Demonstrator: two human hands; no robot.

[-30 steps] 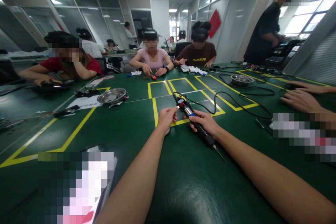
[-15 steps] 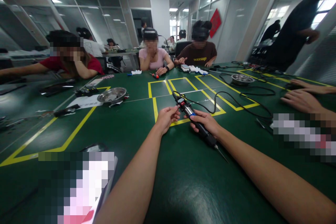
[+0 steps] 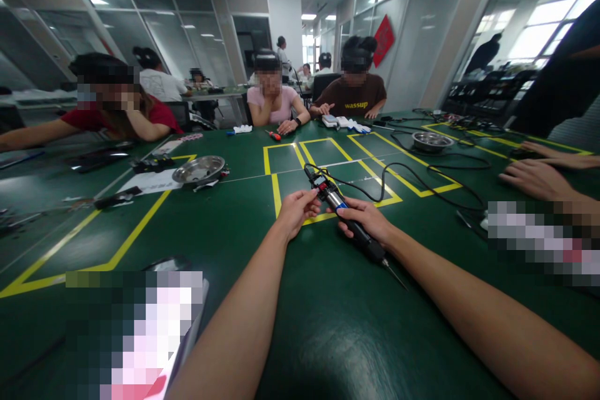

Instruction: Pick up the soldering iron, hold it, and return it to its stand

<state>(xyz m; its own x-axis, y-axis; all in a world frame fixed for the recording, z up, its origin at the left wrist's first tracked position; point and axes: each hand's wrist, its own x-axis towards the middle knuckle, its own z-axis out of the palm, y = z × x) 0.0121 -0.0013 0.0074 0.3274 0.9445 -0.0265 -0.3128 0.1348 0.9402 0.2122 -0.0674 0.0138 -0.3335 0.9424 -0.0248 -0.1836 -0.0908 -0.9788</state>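
My right hand [image 3: 368, 220] is wrapped around a black electric screwdriver [image 3: 349, 222] that lies slanted just above the green table [image 3: 328, 325], its metal bit pointing toward me and to the right. A black cable [image 3: 407, 184] runs from the tool's far end across the table. My left hand [image 3: 297, 209] has its fingers curled, with the fingertips at the tool's red and silver far end.
A metal bowl [image 3: 199, 169] and papers sit at the left, a second bowl [image 3: 431, 140] at the far right. Yellow tape lines [image 3: 276, 190] mark the table. Other people sit around it; another person's hands [image 3: 537, 178] rest at the right. A blurred object [image 3: 135, 331] lies near left.
My hands and the screwdriver have barely shifted. The standing person at the right has moved further right, mostly out of view.
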